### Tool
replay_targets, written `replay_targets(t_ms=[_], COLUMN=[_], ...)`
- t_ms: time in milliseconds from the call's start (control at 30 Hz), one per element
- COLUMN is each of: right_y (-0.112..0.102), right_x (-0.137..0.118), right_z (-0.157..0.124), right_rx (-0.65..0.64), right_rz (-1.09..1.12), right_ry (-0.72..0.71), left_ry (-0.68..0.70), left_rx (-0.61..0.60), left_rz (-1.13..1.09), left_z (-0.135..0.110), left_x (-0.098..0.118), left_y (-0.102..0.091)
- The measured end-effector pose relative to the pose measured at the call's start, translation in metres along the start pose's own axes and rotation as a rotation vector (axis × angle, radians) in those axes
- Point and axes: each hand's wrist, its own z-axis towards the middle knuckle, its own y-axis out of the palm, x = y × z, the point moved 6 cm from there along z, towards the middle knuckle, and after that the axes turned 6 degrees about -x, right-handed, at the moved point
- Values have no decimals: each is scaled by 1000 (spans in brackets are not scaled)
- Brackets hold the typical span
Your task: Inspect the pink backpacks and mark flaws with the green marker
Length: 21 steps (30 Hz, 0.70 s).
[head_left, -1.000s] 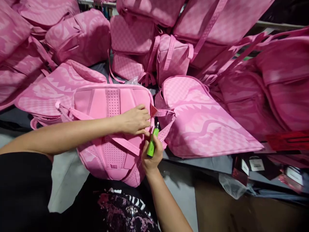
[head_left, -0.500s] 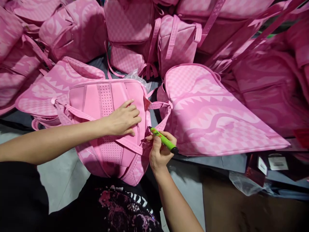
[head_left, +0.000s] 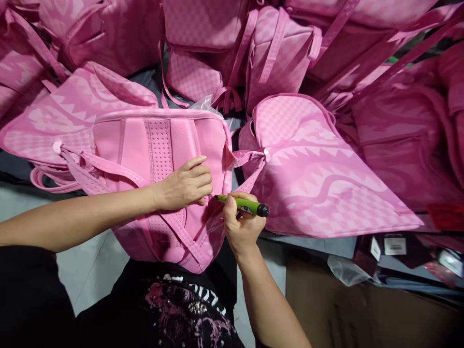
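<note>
A pink backpack (head_left: 108,140) lies back-panel up against my body, its straps spread across it. My left hand (head_left: 186,186) rests on the panel with fingers curled, pinching the fabric beside a shoulder strap (head_left: 184,237); the exact spot under the fingertips is hidden. In my right hand (head_left: 242,222) is a green marker pen (head_left: 242,205) with a black end, held like a writing tool. Its dark tip points left and sits close to my left fingertips. Whether the tip touches the fabric, I cannot tell.
Another pink backpack with a toothed print (head_left: 319,174) lies close on the right, and a similar one (head_left: 61,113) on the left. More pink bags (head_left: 203,24) are piled behind. Labelled tags (head_left: 395,245) and clear plastic (head_left: 346,270) lie at the lower right, above a brown cardboard box (head_left: 348,314).
My right hand has tipped the pen flatter and brought its tip left, close to my left hand. My left fingers have curled in. A strap on the panel has shifted.
</note>
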Motion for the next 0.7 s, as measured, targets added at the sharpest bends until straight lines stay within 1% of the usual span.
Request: replay_targets(t_ms=[33, 167, 233, 333, 467, 567, 700], right_y=[-1, 0, 1, 2, 3, 4, 3], right_x=[-2, -6, -9, -11, -10, -9, -10], right_z=[2, 6, 8, 8, 8, 8, 11], right_rx=[2, -12, -28, -44, -60, -77, -68], right_rz=[-37, -58, -118, -184, -214, -179, -194], right_ry=[-26, -61, -102, -124, -114, -79, -80], left_ry=[-3, -10, -12, -15, -20, -27, -27], left_rx=[7, 17, 27, 36, 25, -17, -46], left_rz=[3, 19, 21, 19, 20, 24, 26], left_z=[0, 0, 0, 1, 2, 1, 1], left_x=[0, 0, 0, -2, -3, -3, -3], left_y=[0, 0, 1, 2, 3, 5, 8])
